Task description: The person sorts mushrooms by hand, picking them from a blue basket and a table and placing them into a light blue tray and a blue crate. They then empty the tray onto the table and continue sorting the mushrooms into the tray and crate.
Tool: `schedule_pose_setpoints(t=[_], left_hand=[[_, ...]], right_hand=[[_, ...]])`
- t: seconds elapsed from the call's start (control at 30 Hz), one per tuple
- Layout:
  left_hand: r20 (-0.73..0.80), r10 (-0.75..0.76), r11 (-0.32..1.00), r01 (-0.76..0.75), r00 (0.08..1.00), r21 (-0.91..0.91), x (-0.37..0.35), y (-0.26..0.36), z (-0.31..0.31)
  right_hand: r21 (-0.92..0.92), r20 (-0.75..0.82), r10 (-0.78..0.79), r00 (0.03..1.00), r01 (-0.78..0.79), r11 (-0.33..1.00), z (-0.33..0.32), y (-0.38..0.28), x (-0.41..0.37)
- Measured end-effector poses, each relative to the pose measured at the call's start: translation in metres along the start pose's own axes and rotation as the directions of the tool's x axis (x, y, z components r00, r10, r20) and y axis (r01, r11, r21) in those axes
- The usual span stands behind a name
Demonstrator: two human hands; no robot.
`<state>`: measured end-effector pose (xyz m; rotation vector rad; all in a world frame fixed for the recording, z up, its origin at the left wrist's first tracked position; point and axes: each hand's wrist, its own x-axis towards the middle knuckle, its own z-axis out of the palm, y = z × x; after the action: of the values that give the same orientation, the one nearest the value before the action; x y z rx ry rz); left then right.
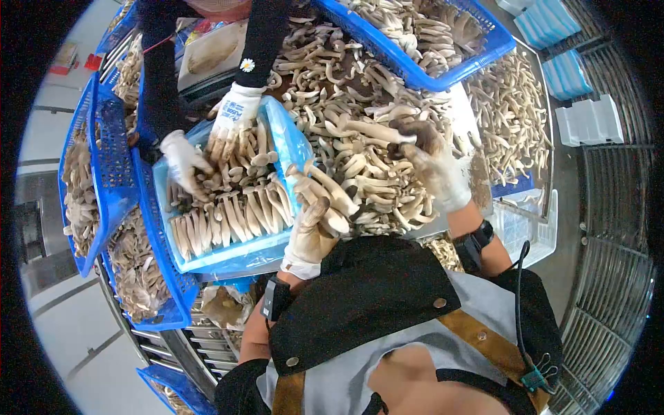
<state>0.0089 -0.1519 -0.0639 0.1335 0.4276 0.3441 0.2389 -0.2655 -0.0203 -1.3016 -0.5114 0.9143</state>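
Observation:
My left hand (311,238), in a white glove with dirty fingertips, is closed around a few king oyster mushrooms (325,194), their thick pale stems pointing toward me. At the right, my gloved right hand (439,166) is somewhat blurred; its stained fingers pinch the end of one long mushroom (373,130) above the pile. Beneath both hands spreads a heap of loose mushrooms (360,173). Left of my left hand stands a box lined with blue plastic film (294,142), with a neat row of mushrooms (232,218) along its near side.
A co-worker's gloved hands (235,114) reach into the lined box from across the table. Blue baskets (114,166) of mushrooms stand at the left, another blue basket (443,79) at the back. More mushrooms (512,111) lie at the right, near a white crate (532,232) and metal racking (615,207).

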Motion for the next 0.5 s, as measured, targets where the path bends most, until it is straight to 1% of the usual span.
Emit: schedule_pose_setpoints(t=[0.03, 0.07, 0.1, 0.13, 0.17, 0.2, 0.23, 0.27, 0.3, 0.33, 0.37, 0.4, 0.43, 0.47, 0.5], left_hand=[[-0.001, 0.022, 0.999, -0.022, 1.0, 0.046, 0.002, -0.006, -0.007], [0.031, 0.061, 0.998, -0.062, 0.998, 0.021, 0.006, -0.009, -0.025], [-0.001, 0.114, 0.992, -0.114, 0.993, 0.048, 0.007, -0.011, -0.022], [-0.007, 0.192, 0.978, -0.191, 0.981, 0.081, 0.007, -0.014, -0.018], [-0.011, 0.268, 0.957, -0.266, 0.963, 0.114, 0.004, -0.014, -0.007], [-0.015, 0.26, 0.955, -0.255, 0.966, 0.155, -0.003, -0.011, 0.004], [-0.048, 0.219, 0.964, -0.208, 0.975, 0.168, -0.007, -0.01, -0.001], [-0.082, 0.178, 0.97, -0.162, 0.981, 0.18, -0.01, -0.007, -0.012], [-0.116, 0.139, 0.975, -0.115, 0.984, 0.19, -0.013, -0.003, -0.024], [-0.076, 0.091, 0.963, -0.068, 0.993, 0.262, -0.017, 0.003, -0.034], [-0.065, 0.125, 0.963, -0.105, 0.99, 0.249, -0.021, 0.005, -0.033], [-0.055, 0.161, 0.961, -0.143, 0.985, 0.238, -0.025, 0.006, -0.032], [-0.045, 0.196, 0.957, -0.181, 0.98, 0.226, -0.028, 0.006, -0.029], [-0.013, 0.338, 0.903, -0.321, 0.941, 0.287, -0.039, 0.007, 0.003], [-0.039, 0.346, 0.89, -0.315, 0.937, 0.329, -0.044, 0.012, -0.001]], right_hand=[[-0.025, 0.013, 0.02, 1.0, -0.02, 0.999, 0.008, -0.005, -0.009], [0.042, 0.044, -0.042, 0.998, 0.04, 0.998, 0.016, 0.002, -0.015], [-0.296, 0.158, -0.255, 0.954, 0.292, 0.909, 0.025, 0.014, -0.015], [-0.441, 0.319, -0.346, 0.883, 0.461, 0.77, 0.031, 0.02, -0.021], [-0.533, 0.483, -0.391, 0.783, 0.618, 0.579, 0.044, 0.017, -0.026], [-0.507, 0.587, -0.364, 0.723, 0.679, 0.532, 0.051, 0.023, -0.028], [-0.472, 0.681, -0.329, 0.654, 0.736, 0.485, 0.056, 0.028, -0.029], [-0.453, 0.722, -0.342, 0.602, 0.784, 0.423, 0.062, 0.027, -0.029], [-0.449, 0.739, -0.317, 0.595, 0.785, 0.427, 0.065, 0.027, -0.03], [-0.444, 0.754, -0.293, 0.588, 0.785, 0.432, 0.069, 0.028, -0.032], [-0.439, 0.768, -0.27, 0.581, 0.784, 0.439, 0.073, 0.028, -0.033], [-0.407, 0.79, -0.261, 0.554, 0.794, 0.452, 0.077, 0.026, -0.032], [-0.371, 0.802, -0.244, 0.546, 0.774, 0.513, 0.08, 0.026, -0.03], [-0.335, 0.813, -0.226, 0.536, 0.749, 0.572, 0.081, 0.026, -0.028], [-0.3, 0.824, -0.208, 0.527, 0.718, 0.628, 0.083, 0.025, -0.027]])
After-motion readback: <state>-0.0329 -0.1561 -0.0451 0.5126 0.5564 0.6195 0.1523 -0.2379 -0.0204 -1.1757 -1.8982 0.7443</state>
